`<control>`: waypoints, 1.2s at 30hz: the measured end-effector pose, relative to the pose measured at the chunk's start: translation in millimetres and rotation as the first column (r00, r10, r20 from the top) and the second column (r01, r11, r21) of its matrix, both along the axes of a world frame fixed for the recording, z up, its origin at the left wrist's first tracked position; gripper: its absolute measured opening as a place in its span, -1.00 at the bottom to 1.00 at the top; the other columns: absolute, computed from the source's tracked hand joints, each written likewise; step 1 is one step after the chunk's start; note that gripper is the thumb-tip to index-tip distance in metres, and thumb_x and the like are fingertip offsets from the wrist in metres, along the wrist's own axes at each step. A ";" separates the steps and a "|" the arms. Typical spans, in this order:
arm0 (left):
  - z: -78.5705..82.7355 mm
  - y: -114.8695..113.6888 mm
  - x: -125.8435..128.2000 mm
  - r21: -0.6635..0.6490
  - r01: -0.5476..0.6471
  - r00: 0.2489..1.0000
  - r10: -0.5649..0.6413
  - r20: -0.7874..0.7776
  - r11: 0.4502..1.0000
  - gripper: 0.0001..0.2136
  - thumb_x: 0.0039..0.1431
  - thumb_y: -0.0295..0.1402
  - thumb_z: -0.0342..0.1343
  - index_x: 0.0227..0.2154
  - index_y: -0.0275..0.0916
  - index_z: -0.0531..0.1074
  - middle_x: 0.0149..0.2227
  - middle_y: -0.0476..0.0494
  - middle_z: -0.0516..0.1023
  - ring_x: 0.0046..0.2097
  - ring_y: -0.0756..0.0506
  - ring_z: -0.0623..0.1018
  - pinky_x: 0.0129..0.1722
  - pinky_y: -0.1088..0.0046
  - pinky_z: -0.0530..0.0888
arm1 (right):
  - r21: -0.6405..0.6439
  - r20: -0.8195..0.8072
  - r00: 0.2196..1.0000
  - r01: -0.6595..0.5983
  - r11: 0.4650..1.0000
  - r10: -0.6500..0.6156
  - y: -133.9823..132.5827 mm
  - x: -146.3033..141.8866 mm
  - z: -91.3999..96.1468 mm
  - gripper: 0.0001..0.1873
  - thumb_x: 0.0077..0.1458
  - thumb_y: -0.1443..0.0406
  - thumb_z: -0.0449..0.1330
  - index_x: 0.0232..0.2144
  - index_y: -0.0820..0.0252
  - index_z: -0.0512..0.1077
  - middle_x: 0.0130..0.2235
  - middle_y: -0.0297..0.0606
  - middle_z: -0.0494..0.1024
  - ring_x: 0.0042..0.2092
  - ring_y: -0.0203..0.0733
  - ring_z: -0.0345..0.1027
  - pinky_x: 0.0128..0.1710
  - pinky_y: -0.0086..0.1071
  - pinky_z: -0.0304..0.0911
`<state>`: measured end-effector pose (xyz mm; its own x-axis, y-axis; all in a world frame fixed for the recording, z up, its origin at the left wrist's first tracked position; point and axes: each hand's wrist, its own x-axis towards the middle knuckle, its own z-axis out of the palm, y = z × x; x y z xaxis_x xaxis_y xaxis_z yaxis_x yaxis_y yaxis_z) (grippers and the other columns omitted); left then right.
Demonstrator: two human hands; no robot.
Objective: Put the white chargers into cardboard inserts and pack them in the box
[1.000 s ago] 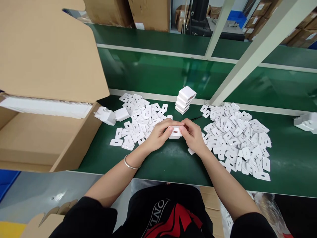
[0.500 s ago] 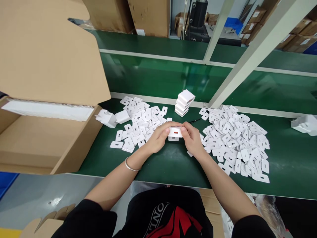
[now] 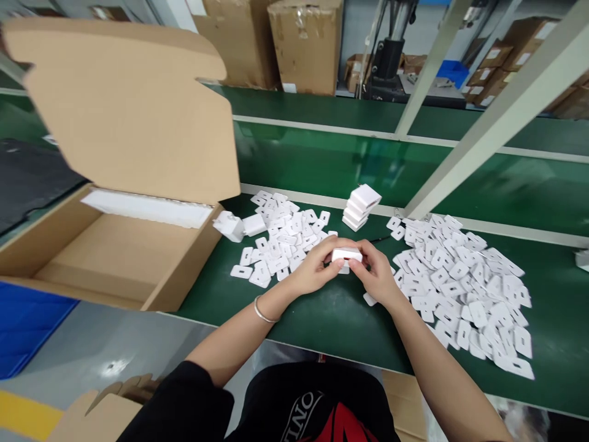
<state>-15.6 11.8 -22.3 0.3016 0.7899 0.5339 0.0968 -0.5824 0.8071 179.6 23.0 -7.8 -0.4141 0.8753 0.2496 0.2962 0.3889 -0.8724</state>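
We had a green surface point(image 3: 329, 328), an open box point(image 3: 184, 264) at its left, and two heaps of white pieces point(image 3: 459, 271), likely close for reaching. Between these, our left hand point(image 3: 315, 268) and right hand point(image 3: 378, 275) pinched a white block point(image 3: 346, 253), maybe to steady it.

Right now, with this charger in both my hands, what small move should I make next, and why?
I'd probably press both thumbs evenly against the front of the charger. Your left hand and right hand grip it from opposite sides, and both thumbs are already at its front. Whether that face sits flush is too small to tell.
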 end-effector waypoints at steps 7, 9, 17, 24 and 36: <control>16.5 -8.7 -2.3 -0.093 0.085 0.996 -0.082 0.035 0.992 -0.49 0.53 0.01 -0.21 0.36 -0.05 0.31 0.22 -0.30 0.47 0.14 -0.28 0.47 0.21 0.04 0.40 | 0.370 0.087 0.995 0.016 0.929 -0.052 0.9 4.8 3.4 -0.69 0.28 0.03 0.22 -0.14 0.10 0.35 -0.36 -0.35 0.31 -0.39 -0.15 0.20 -0.40 -0.27 0.14; 17.1 -8.7 -1.2 -0.179 0.096 0.992 -0.079 0.097 0.979 -0.51 0.52 -0.03 -0.13 0.39 -0.02 0.25 0.26 -0.30 0.42 0.19 -0.28 0.47 0.23 0.05 0.42 | 0.426 0.144 0.986 0.019 0.905 -0.088 2.4 7.0 2.8 -0.65 0.25 0.06 0.25 -0.04 0.11 0.34 -0.33 -0.31 0.34 -0.35 -0.10 0.26 -0.37 -0.23 0.22; 31.0 -17.0 -17.1 -0.214 -0.120 0.982 0.147 0.115 0.970 -0.40 0.38 -0.21 0.19 0.40 -0.01 0.15 0.14 -0.28 0.37 0.03 -0.18 0.52 0.03 0.21 0.57 | 0.431 0.141 0.976 0.091 0.898 -0.166 3.1 9.5 -2.2 -0.36 0.25 0.11 0.24 0.29 0.11 0.17 -0.20 -0.23 0.41 -0.22 -0.05 0.42 -0.26 -0.17 0.43; 37.6 -51.0 -99.9 -0.120 -0.536 0.843 0.537 -0.023 0.836 -0.56 0.32 -0.23 0.22 0.19 -0.13 0.31 0.18 -0.30 0.43 0.01 -0.16 0.59 0.02 0.24 0.56 | 0.396 0.200 0.943 0.169 0.902 -0.265 4.1 10.5 -3.6 -0.56 0.36 0.07 0.13 0.17 0.12 0.30 -0.25 -0.24 0.41 -0.42 -0.18 0.30 -0.47 -0.29 0.30; 63.5 -73.2 -390.8 0.194 -0.979 -0.110 0.653 -0.749 0.057 -0.63 0.08 -0.39 0.16 -0.02 -0.34 0.45 0.01 -0.40 0.50 0.12 -0.36 0.52 0.15 0.11 0.49 | 0.310 0.292 0.922 0.159 0.937 -0.253 16.2 16.5 -17.3 -0.56 0.29 -0.08 0.11 -0.03 0.06 0.46 -0.30 -0.23 0.46 -0.46 -0.15 0.32 -0.55 -0.33 0.31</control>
